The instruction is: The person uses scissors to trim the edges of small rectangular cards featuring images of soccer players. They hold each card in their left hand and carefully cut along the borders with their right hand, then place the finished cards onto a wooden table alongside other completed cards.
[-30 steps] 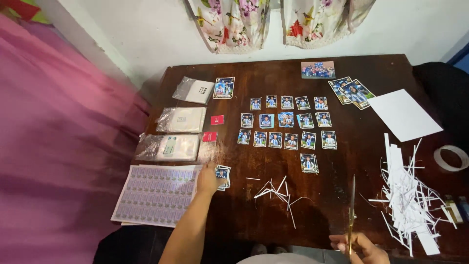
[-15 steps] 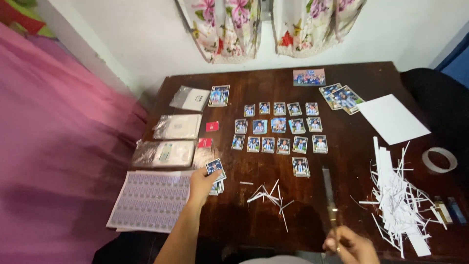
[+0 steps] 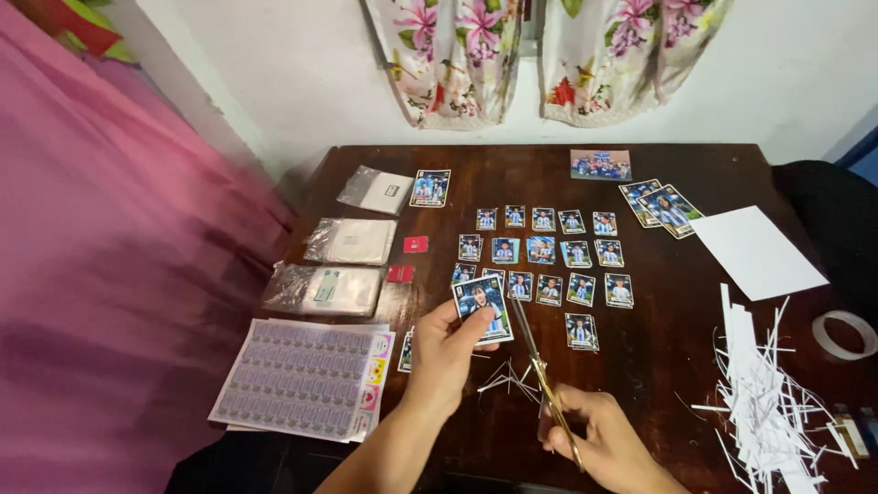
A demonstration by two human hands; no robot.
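On the left I see a pink cloth (image 3: 110,274), and beside it, at the near left of the dark wooden table (image 3: 695,366), a printed sheet of small stickers (image 3: 302,380). Farther back lie three clear plastic packets (image 3: 352,241) in a column.

My left hand (image 3: 444,352) is raised over the near middle of the table, fingers curled narrow, pinching a photo card (image 3: 483,309) by its left edge between thumb and fingertips. The card faces up, slightly tilted.

Just to its right, my right hand (image 3: 599,439) is closed around the handles of a pair of scissors (image 3: 540,375). The blades point away from me and meet the card's right edge; I cannot tell how far they are parted.

Below the card lie thin white paper slivers (image 3: 508,377). Beyond it, rows of small cards (image 3: 544,252) cover the middle. On the right sit a white paper sheet (image 3: 754,252), a heap of paper strips (image 3: 764,402) and a tape roll (image 3: 843,334).
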